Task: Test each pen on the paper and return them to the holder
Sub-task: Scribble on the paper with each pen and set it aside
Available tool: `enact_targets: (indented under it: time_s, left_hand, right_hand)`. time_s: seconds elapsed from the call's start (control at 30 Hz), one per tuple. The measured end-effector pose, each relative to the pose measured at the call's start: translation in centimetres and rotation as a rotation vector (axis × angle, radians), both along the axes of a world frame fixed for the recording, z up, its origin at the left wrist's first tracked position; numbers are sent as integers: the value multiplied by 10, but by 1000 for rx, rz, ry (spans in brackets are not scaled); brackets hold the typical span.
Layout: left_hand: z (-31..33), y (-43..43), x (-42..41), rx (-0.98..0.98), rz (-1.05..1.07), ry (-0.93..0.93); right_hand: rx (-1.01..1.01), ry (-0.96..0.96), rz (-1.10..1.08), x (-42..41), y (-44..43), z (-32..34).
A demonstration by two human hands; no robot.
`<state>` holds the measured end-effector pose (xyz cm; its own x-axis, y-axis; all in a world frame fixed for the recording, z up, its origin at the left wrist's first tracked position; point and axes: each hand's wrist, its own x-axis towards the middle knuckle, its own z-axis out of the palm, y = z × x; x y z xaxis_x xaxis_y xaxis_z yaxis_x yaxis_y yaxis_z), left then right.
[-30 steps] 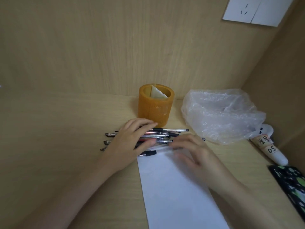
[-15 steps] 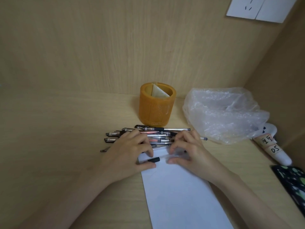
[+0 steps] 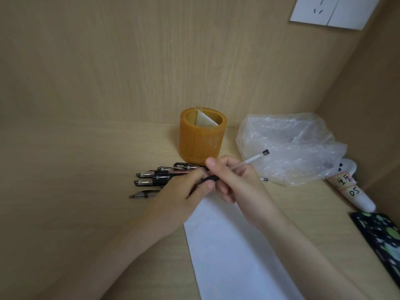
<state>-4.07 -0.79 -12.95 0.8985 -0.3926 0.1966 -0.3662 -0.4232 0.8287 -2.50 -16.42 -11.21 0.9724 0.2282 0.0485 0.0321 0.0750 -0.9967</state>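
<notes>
My right hand grips a clear pen with a black end, lifted above the desk and tilted up to the right. My left hand pinches the pen's black cap end right beside it. Behind my hands, several capped pens lie in a pile on the desk. The orange round holder stands upright behind the pile with only a pale divider inside. A white sheet of paper lies on the desk below my hands.
A crumpled clear plastic bag sits right of the holder. A white tube with labels and a dark spotted case lie at the right edge. Wooden walls close the back and right side.
Both hands have lifted one pen off the top edge of the paper. It now tilts upward in my right hand while my left hand holds its cap end.
</notes>
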Motion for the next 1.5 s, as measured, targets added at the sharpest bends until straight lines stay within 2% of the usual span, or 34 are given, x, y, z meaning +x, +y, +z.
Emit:
enact_targets:
  time_s: [0.4,0.53,0.63,0.73,0.8,0.93,1.13,1.37,1.5]
  left_hand:
    - [12,0,-13,-382,-66,258]
    - [15,6,-20,-420,-141,465]
    - [19,15,-20,-396,-277,638]
    - [16,19,-17,-295,-326,635]
    - [14,14,-17,-322,-308,652]
    - [14,2,-18,-435,-199,719]
    - [18,-3,-23,-543,-153,713]
    - [17,12,-18,-548,-324,834]
    - [15,15,-12,-414,-433,791]
  right_hand:
    - [108,-52,-50,-15,10,0]
    - [146,-29,-44,-24,11,2]
    - [167,-2,-33,-26,11,-2]
    - [42,7,28,-22,8,-6]
    - [-8,-21,34,-19,6,-7]
    - [-5,-74,-15,-14,6,-7]
    - [60,-10,-42,-14,6,-5]
    - [138,25,-81,-18,13,-6]
    - [15,12,21,-15,7,-7]
